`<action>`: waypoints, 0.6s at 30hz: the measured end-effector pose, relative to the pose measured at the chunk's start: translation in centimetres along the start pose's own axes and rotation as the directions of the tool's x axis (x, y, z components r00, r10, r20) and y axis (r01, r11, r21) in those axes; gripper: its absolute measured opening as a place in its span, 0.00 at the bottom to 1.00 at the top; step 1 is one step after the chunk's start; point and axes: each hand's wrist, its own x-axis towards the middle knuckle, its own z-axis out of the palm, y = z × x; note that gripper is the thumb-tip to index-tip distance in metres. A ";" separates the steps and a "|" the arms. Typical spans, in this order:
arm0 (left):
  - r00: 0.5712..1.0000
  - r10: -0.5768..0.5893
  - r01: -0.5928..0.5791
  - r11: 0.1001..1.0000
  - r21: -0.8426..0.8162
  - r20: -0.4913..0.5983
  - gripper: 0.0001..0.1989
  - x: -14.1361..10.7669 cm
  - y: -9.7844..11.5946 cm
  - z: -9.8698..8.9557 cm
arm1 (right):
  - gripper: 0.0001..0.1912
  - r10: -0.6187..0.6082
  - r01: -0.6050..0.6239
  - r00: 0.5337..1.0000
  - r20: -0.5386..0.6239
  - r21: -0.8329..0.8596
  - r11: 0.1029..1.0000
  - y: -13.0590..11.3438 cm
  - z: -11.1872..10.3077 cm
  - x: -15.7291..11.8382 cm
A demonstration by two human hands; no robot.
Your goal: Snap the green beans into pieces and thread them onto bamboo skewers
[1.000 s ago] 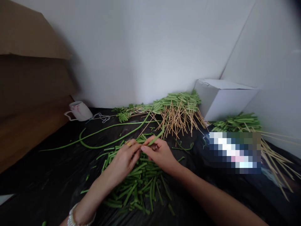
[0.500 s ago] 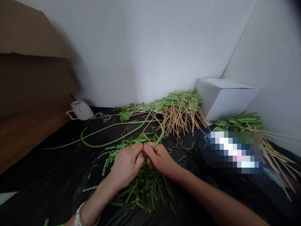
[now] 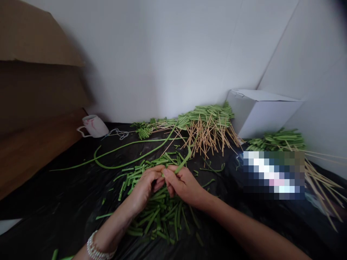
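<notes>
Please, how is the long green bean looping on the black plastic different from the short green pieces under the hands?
The long bean is one whole, curved strand, while the short pieces are straight cut lengths. The long bean lies stretched out on the black plastic sheet, while the short pieces are heaped in a loose pile, crossing each other. Both are slim and green.

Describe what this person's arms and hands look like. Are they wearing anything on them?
The left hand and right hand are bare, with no gloves. The left arm and right arm show no sleeves in view. The one thing clearly worn is a bracelet of white, pearl-like beads on the left wrist, apparently in several strands.
</notes>
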 end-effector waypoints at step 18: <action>0.968 0.207 -0.147 0.926 0.348 -0.143 0.13 -0.8 1.6 1.2 | 0.15 -0.477 0.339 0.879 -0.020 -0.678 0.653 1.9 -0.5 -0.2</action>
